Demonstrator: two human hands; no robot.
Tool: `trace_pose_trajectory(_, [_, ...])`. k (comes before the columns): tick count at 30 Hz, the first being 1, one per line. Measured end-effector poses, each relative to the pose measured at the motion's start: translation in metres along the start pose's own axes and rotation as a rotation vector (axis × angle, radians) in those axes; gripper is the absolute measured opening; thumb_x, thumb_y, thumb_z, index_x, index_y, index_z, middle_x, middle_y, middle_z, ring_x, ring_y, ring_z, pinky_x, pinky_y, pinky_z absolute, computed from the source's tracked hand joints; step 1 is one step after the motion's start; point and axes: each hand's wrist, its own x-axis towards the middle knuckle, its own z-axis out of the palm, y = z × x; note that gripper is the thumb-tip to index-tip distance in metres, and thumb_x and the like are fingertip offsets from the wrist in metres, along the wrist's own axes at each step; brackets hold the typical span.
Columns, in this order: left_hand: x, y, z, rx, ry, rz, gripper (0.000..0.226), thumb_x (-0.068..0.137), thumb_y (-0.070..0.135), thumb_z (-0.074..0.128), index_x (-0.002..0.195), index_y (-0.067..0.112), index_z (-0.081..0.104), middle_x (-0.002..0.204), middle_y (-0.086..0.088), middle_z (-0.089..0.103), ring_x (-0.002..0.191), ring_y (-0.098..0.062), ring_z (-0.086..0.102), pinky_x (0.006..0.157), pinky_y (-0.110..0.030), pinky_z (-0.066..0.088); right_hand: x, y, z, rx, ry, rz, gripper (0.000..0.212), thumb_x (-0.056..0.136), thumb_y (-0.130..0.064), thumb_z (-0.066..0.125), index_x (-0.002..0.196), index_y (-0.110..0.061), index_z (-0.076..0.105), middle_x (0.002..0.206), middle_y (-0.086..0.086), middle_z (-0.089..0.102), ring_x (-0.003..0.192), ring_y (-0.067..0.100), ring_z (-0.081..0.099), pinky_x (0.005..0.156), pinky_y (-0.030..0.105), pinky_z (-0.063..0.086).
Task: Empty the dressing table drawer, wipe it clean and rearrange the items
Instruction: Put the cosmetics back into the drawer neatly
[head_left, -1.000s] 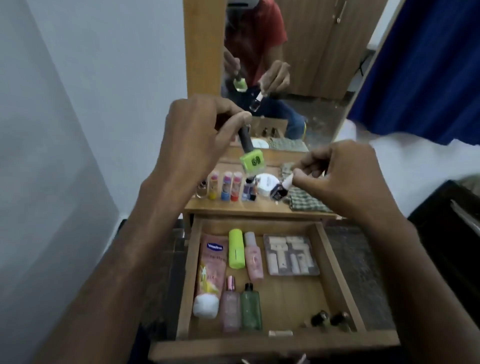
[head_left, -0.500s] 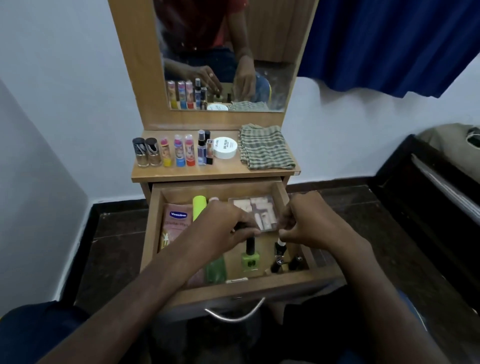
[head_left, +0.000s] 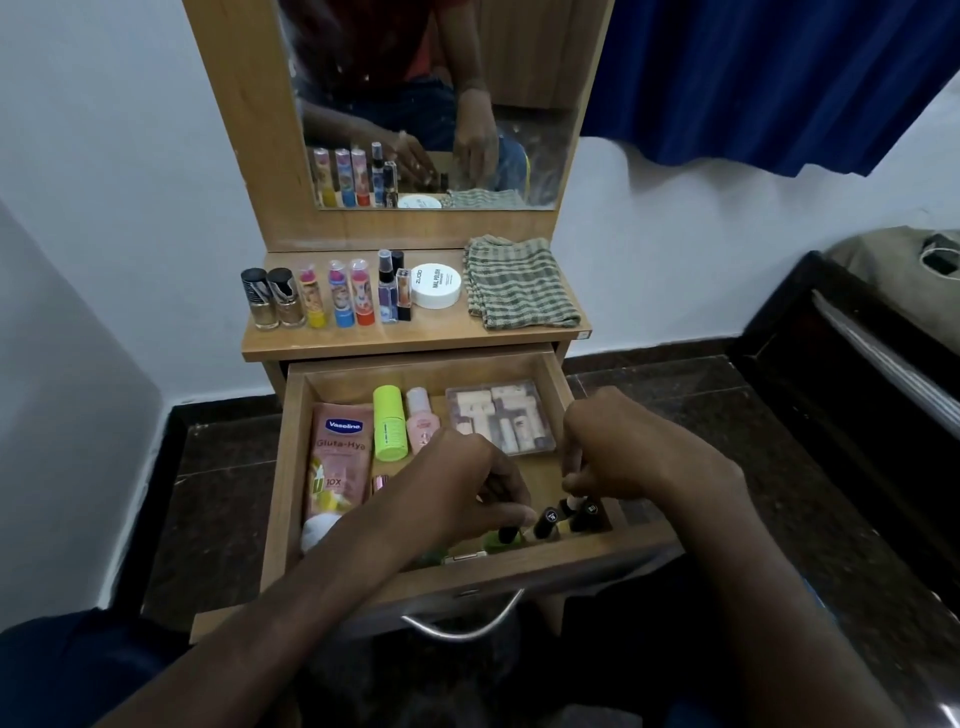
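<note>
One head-worn camera looks forward and down, close above the open drawer (head_left: 291, 467), facing the mirror (head_left: 519, 104).

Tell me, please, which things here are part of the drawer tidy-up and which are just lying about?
Part of the job:
drawer
green polish bottle, gripped by the left hand
small bottle, pinched by the right hand
Vaseline tube
clear box
tabletop lipsticks
cloth

Lying about:
curtain
dark furniture
</note>
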Motion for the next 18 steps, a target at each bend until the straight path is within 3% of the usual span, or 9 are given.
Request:
trace_pose_trajectory(4, [-0.004, -0.007, -0.004, -0.055, -0.058, -0.115, 0.031, 0.094, 0.050, 0.074, 0.092, 0.020, 0.084, 0.081, 0.006, 0.080, 0.074, -0.002, 0.074, 0.072, -0.029, 0.063, 0.003, 0.005, -0.003, 0.072, 0.206, -0.007, 0.044, 0.089, -0.043, 0.077, 0.124, -0.020, 0.068, 0.104, 0.005, 0.070, 0.086, 0.018, 0.069, 0.077, 0.040, 0.063])
trace_pose_trajectory(6, [-0.004, -0.010, -0.001, -0.019, -0.125, -0.203, 0.049, 0.099, 0.057, 0.062, 0.077, 0.017, 0.077, 0.069, -0.001, 0.074, 0.061, -0.008, 0.068, 0.061, -0.031, 0.057, 0.006, 0.002, -0.003, 0.088, 0.279, -0.008, 0.037, 0.090, -0.046, 0.075, 0.118, -0.022, 0.073, 0.101, 0.003, 0.070, 0.085, 0.018, 0.069, 0.075, 0.040, 0.063])
trace_pose_trajectory(8, [-0.004, -0.008, 0.005, 0.006, -0.148, -0.272, 0.061, 0.105, 0.058, 0.051, 0.061, 0.017, 0.061, 0.056, -0.001, 0.059, 0.048, -0.007, 0.052, 0.053, -0.027, 0.041, 0.008, -0.001, -0.003, 0.110, 0.286, -0.012, 0.028, 0.091, -0.047, 0.074, 0.109, -0.026, 0.079, 0.102, 0.002, 0.070, 0.085, 0.016, 0.069, 0.075, 0.039, 0.063])
trace_pose_trajectory(11, [-0.002, -0.004, 0.012, 0.024, -0.130, -0.326, 0.060, 0.109, 0.050, 0.046, 0.059, 0.018, 0.054, 0.055, 0.005, 0.051, 0.044, 0.000, 0.048, 0.054, -0.020, 0.035, 0.009, -0.004, -0.001, 0.136, 0.292, -0.034, 0.026, 0.093, -0.048, 0.072, 0.108, -0.029, 0.080, 0.105, 0.000, 0.071, 0.086, 0.013, 0.068, 0.075, 0.038, 0.063])
trace_pose_trajectory(15, [0.000, -0.005, 0.013, 0.035, -0.163, -0.324, 0.059, 0.110, 0.049, 0.047, 0.062, 0.016, 0.056, 0.058, 0.003, 0.054, 0.050, -0.003, 0.049, 0.056, -0.025, 0.039, 0.010, -0.006, 0.004, 0.125, 0.290, -0.044, 0.027, 0.093, -0.047, 0.073, 0.112, -0.029, 0.080, 0.107, 0.000, 0.070, 0.086, 0.012, 0.067, 0.075, 0.036, 0.062])
trace_pose_trajectory(18, [-0.003, -0.009, 0.012, 0.027, -0.136, -0.296, 0.052, 0.109, 0.046, 0.050, 0.071, 0.014, 0.065, 0.068, 0.000, 0.065, 0.061, -0.011, 0.063, 0.064, -0.034, 0.055, 0.012, -0.007, 0.011, 0.150, 0.318, -0.063, 0.024, 0.094, -0.048, 0.071, 0.109, -0.032, 0.079, 0.105, -0.005, 0.071, 0.088, 0.008, 0.065, 0.076, 0.032, 0.060])
